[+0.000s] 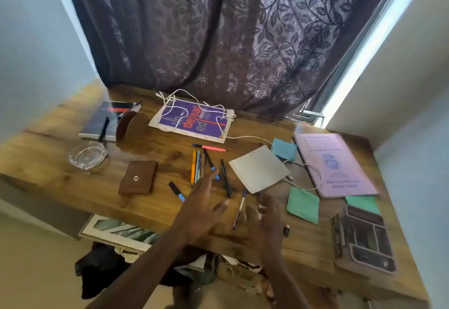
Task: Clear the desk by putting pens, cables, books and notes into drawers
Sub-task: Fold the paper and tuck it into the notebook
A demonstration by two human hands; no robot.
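The slim plastic pens (197,167) lie side by side at the middle of the brown wooden desk (155,209), with a black blue-capped pen (176,190) and a blue-and-white pen (239,209) lying apart nearer the front edge. The left hand (199,209) hovers beside the group, fingers straight, spread and empty; the right hand (264,218) is blurred but appears open and empty. The pens are probably light, rigid, smooth and liable to roll: gather them parallel and pinch across mid-barrel.
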